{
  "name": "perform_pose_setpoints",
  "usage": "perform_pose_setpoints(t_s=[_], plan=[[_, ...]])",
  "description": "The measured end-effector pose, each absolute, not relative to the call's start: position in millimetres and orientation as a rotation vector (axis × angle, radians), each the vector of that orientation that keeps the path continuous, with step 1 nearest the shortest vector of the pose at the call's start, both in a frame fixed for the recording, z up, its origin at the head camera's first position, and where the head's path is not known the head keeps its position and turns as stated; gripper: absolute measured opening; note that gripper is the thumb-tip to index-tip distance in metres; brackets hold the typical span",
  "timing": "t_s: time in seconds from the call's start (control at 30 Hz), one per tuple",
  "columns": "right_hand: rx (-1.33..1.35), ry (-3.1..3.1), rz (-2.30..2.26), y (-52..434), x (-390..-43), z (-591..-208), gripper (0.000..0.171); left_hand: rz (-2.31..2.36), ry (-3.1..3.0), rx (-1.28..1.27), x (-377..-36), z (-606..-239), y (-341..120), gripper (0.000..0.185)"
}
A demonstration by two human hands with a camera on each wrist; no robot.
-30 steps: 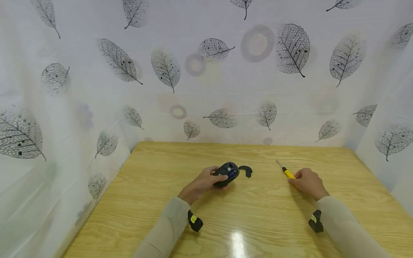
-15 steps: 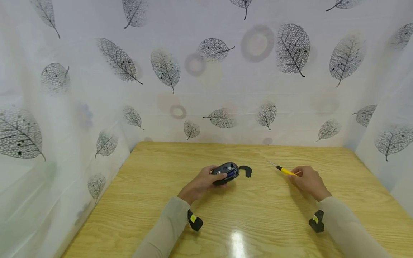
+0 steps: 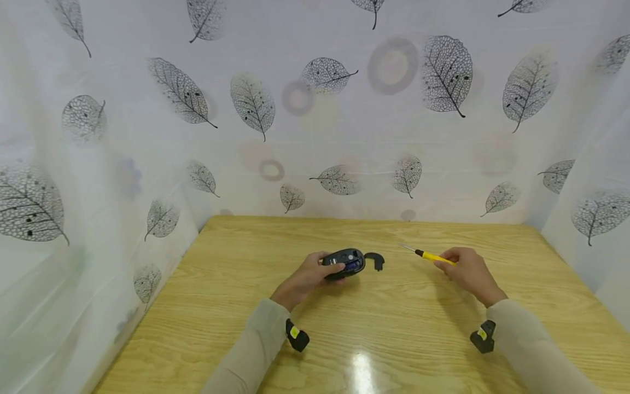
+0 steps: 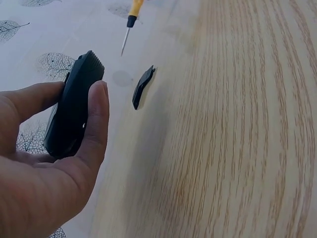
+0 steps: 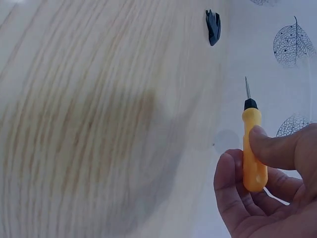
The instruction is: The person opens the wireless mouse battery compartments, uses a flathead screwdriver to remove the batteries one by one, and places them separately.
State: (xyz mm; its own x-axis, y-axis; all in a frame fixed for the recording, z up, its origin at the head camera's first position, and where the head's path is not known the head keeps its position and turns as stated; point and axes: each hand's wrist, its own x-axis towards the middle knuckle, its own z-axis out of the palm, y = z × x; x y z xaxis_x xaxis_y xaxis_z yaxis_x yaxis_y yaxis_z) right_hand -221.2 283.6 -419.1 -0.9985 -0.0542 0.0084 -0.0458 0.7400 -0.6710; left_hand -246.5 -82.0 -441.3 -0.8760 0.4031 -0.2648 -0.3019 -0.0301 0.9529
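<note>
Swung one yellow-and-black screwdriver [image 3: 433, 258] with the right hand [image 3: 467, 269] since the earlier frame, bringing its tip round from between ten and eleven o'clock to between nine and ten. Tilted one black computer mouse [image 3: 347, 257] slightly with the left hand [image 3: 307, 274], leaving one black battery cover [image 3: 378, 259] lying as before on the wooden table [image 3: 384, 312].

Across the head view, gripping the mouse above the table, underside to the camera, showing one dark blue battery [image 3: 353, 266] in its uncovered compartment. Going toward three o'clock from the mouse, meeting first the cover just beside it, then the screwdriver, apart from both. Wearing two black wrist cameras [image 3: 297, 335], one per wrist. Facing, at twelve o'clock, a white curtain [image 3: 344, 131] printed with many dark leaves.

In the left wrist view, clasping the mouse edge-on between thumb and fingers. Showing the cover between two and three o'clock of it, the screwdriver near one.

In the right wrist view, pinching the screwdriver's yellow handle between thumb and fingers, aiming the metal tip toward twelve. Showing the cover near eleven o'clock, untouched.
</note>
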Motion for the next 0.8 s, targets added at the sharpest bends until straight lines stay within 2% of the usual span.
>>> perform_pose_setpoints(t_s=[0.8], plan=[[-0.345,2.922,-1.283,257.0,-225.4,-403.3,0.035,2.019,1.786,0.054,-248.7,-443.6,-82.2,0.064]])
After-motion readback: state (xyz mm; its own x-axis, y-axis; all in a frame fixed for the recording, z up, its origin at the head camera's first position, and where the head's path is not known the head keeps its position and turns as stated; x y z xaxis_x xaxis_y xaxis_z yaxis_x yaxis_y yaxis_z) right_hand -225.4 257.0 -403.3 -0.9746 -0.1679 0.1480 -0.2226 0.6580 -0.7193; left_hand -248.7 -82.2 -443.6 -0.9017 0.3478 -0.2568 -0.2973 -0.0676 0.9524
